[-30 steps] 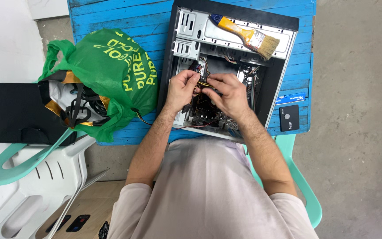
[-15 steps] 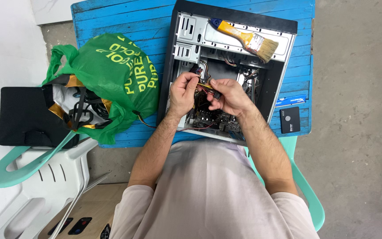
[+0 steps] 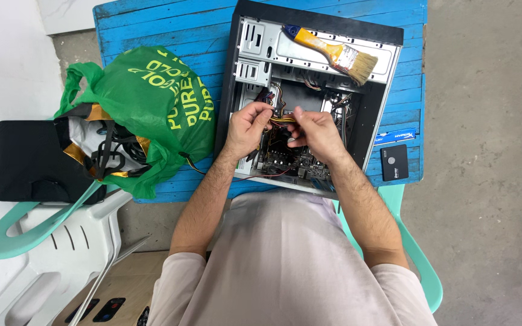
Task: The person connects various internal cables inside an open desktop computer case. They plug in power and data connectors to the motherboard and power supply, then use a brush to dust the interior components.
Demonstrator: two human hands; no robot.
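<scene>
- Both hands are pinched on a yellow-and-red cable bundle [image 3: 282,119] over the open computer case [image 3: 315,24]: left hand [image 3: 248,127] and right hand [image 3: 314,131] grip an end each.
- Looks like mid-step cable handling; it calls for fine fingertip control above the motherboard [image 3: 285,160].
- Paintbrush [image 3: 333,54] rests on the case's top; green bag [image 3: 146,108] lies to the left on the blue table [image 3: 152,30].

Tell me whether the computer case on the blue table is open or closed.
Open: the computer case lies on its side with the panel off, showing the board and wiring, and both hands, left and right, reach in, holding a cable bundle.
</scene>
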